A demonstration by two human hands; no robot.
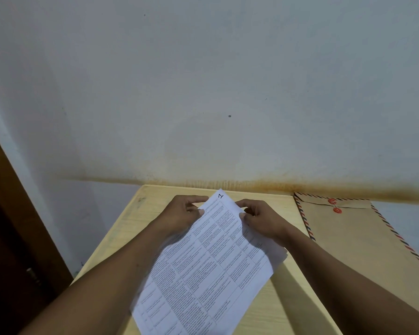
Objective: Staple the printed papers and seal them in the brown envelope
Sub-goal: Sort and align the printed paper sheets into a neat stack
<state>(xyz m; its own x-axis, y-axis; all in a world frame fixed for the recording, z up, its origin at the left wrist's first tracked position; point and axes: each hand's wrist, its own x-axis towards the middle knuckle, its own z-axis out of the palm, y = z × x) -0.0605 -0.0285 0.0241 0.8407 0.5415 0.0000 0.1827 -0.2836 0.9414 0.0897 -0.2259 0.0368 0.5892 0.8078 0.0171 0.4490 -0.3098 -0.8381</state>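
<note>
A stack of printed papers (203,267) with table text lies tilted over a light wooden table (136,218); a handwritten mark sits at its top corner. My left hand (182,213) pinches the papers' upper left edge between thumb and fingers. On the upper right edge, my right hand (261,218) pinches the same stack. The brown envelope (363,243), with a red-and-blue striped border and two red string buttons, lies flat to the right, overhanging the table's right side. No stapler is in view.
A pale wall (203,93) with a rusty stain line stands right behind the table. A dark wooden door frame (12,226) runs down the left side.
</note>
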